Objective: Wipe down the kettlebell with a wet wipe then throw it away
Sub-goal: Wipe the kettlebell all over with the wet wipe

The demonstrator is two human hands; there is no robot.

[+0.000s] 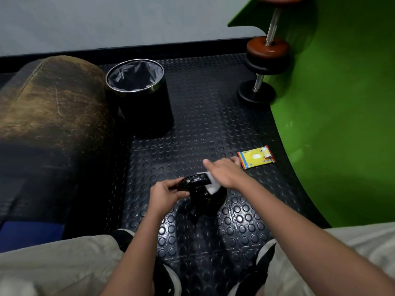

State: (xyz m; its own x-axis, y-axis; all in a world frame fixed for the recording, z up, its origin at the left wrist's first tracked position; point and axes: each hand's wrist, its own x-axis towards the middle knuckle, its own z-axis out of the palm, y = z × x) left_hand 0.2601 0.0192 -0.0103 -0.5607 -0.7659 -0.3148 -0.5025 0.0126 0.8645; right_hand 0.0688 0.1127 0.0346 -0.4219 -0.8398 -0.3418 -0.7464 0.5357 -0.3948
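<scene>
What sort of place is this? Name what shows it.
Probably a home or small gym: black studded rubber floor mats, a chrome-barred dumbbell with brown and black plates, and a glossy black kettlebell being wiped.

Dark studded rubber floor (192,129), grey wall (106,20), curved green panel (342,103), worn brown cushion (53,99), perhaps a sofa arm

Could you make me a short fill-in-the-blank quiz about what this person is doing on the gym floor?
1. The left hand grips the handle of the black ____.
2. The right hand presses a white ____ against it.
3. The yellow wipes packet lies on the floor beside the ____ wall.
4. The black bin is lined with a grey ____.

Missing words: kettlebell; wipe; green; bag.
</scene>
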